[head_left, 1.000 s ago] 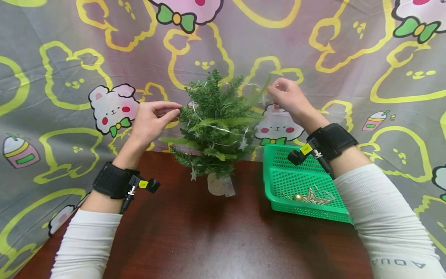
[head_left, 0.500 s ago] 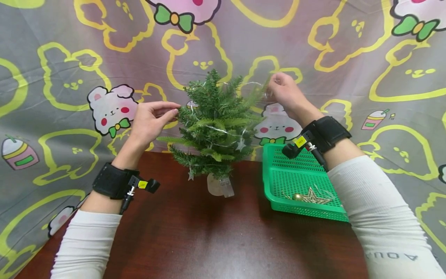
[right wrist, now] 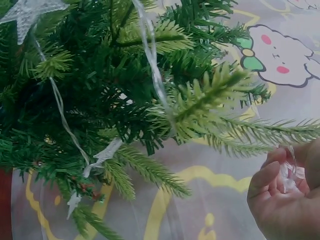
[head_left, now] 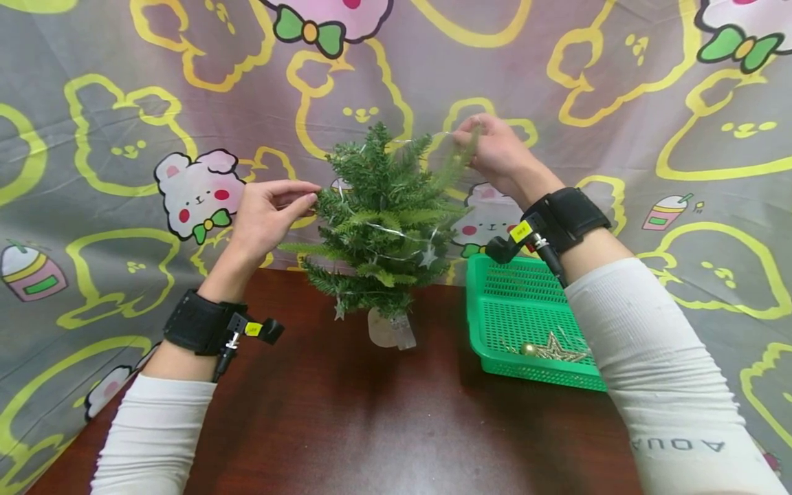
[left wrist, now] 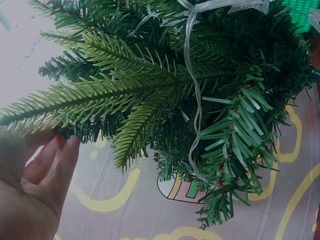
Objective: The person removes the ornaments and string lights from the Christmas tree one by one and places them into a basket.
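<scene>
A small artificial Christmas tree (head_left: 383, 206) stands upright on the table, a string of clear star lights (head_left: 428, 257) wound around it. At its left side my left hand (head_left: 262, 216) pinches the tip of a branch between thumb and fingers. In the left wrist view that dark green branch tip (left wrist: 64, 132) meets the fingertips, partly behind a lighter branch. My right hand (head_left: 495, 151) is raised at the tree's upper right, behind a light green branch (head_left: 460, 158). Its curled fingers hold a stretch of the string lights (right wrist: 289, 182), which runs from there behind the treetop.
A green mesh basket (head_left: 473, 309) sits right of the tree, under my right forearm. Inside lie a glittery gold star (head_left: 557, 348) and a gold ball (head_left: 528, 349). A clear plastic piece (head_left: 403, 333) lies against the tree's pale base (head_left: 381, 328). A patterned cloth (head_left: 204, 124) hangs behind.
My right hand has moved left and up, toward the back of the treetop, bringing the string lights along. My left hand stays at the same branch.
</scene>
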`<state>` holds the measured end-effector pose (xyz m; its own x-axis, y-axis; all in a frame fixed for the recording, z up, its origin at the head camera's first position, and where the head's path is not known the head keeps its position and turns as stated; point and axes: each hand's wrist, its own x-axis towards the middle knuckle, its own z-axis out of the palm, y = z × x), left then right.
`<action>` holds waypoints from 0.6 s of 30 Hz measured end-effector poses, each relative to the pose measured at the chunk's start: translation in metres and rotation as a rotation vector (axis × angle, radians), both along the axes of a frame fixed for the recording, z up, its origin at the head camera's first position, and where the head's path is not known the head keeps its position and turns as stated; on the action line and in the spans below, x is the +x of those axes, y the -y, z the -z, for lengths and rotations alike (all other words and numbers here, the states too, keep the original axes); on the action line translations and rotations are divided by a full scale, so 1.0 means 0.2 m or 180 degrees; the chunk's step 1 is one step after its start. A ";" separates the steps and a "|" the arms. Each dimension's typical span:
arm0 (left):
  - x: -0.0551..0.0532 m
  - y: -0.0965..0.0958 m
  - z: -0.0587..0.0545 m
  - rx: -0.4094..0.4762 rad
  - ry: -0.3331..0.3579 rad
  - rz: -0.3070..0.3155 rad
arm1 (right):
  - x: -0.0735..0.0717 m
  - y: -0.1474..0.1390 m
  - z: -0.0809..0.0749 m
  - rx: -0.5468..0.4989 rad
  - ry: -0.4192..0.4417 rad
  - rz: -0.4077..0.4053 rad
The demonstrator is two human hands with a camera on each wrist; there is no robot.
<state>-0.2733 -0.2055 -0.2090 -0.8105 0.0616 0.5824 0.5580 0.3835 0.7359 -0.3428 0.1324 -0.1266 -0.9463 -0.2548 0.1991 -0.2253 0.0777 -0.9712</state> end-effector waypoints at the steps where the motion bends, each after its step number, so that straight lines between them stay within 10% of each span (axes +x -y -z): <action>1: 0.00 0.00 0.00 -0.0006 -0.0008 0.0003 | 0.00 0.00 -0.01 -0.0021 -0.0005 0.0045; 8: 0.00 0.00 0.00 -0.0012 -0.0037 0.0011 | 0.02 -0.01 -0.07 -0.0130 -0.0028 0.0268; 18: -0.01 0.00 0.01 -0.0010 -0.0047 0.0017 | 0.05 -0.02 -0.15 0.0761 -0.0606 0.0398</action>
